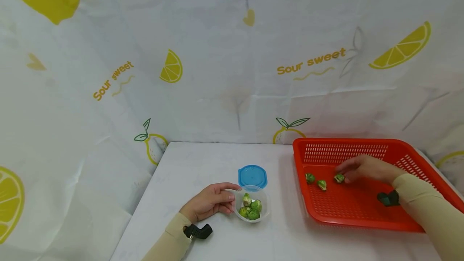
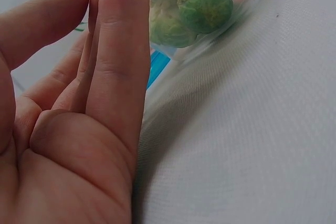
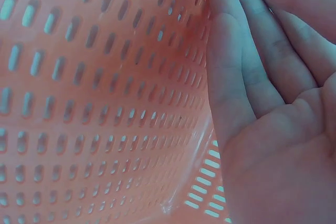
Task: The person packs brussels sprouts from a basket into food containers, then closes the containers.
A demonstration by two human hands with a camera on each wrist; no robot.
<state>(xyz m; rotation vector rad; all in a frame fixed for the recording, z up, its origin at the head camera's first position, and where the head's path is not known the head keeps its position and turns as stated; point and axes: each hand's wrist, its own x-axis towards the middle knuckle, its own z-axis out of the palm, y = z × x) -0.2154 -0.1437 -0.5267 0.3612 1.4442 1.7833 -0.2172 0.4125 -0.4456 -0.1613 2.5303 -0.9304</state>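
A small clear plastic tub [image 1: 266, 212] stands on the white table with several Brussels sprouts [image 1: 255, 205] inside. My left hand [image 1: 214, 201] holds the tub's left side at the rim, between thumb and fingers. Those sprouts [image 2: 205, 3] show through the tub's wall in the left wrist view. Over the red basket [image 1: 362, 222], my right hand [image 1: 369, 169] reaches in from the right. Its fingertips and thumb are right at one Brussels sprout [image 1: 338, 178], its fingers [image 3: 226, 61] nearly straight. Two more sprouts, one pale-bottomed [image 1: 322, 185] and one greener [image 1: 309, 178], lie to its left.
Just behind the tub lies a blue lid [image 1: 252, 175]. The basket's raised perforated walls surround the right hand's area. A white lemon-print sheet [image 1: 224, 71] hangs behind the table [image 1: 203, 160] and along its left side.
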